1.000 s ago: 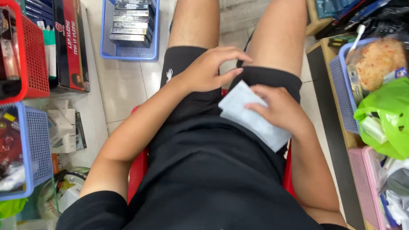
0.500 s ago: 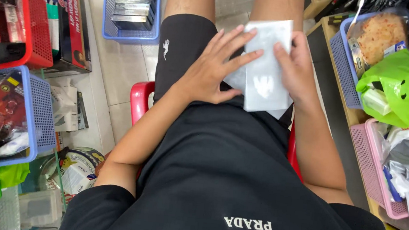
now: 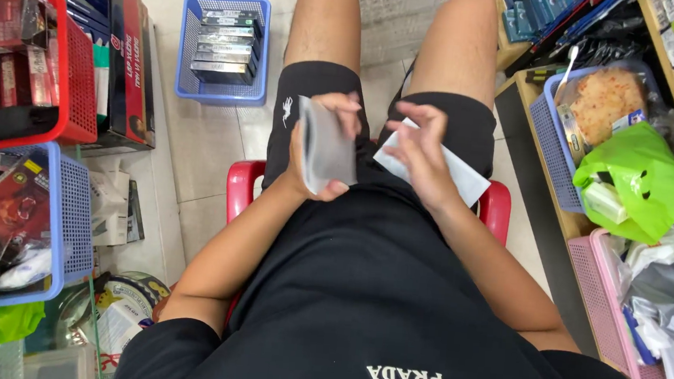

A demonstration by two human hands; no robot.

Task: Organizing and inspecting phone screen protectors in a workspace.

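I sit on a red plastic stool [image 3: 242,183] in black shorts and a black shirt. My left hand [image 3: 317,154] grips a flat grey pouch [image 3: 326,144], held upright on edge above my left thigh. My right hand [image 3: 420,154] hovers just to its right, fingers spread, resting on a white flat envelope [image 3: 462,176] that lies across my right thigh. The two packets are apart, a small gap between them.
A blue basket [image 3: 223,45] of dark boxes stands on the floor ahead. Red basket [image 3: 78,77] and blue basket [image 3: 71,215] with packaged goods sit at left. At right, a shelf holds a green bag [image 3: 638,183], a blue basket [image 3: 548,143] and a pink basket [image 3: 602,318].
The packet held flat by both hands has come apart into two: my left hand turned the grey pouch upright and leftward, while the white envelope stayed under my right hand.
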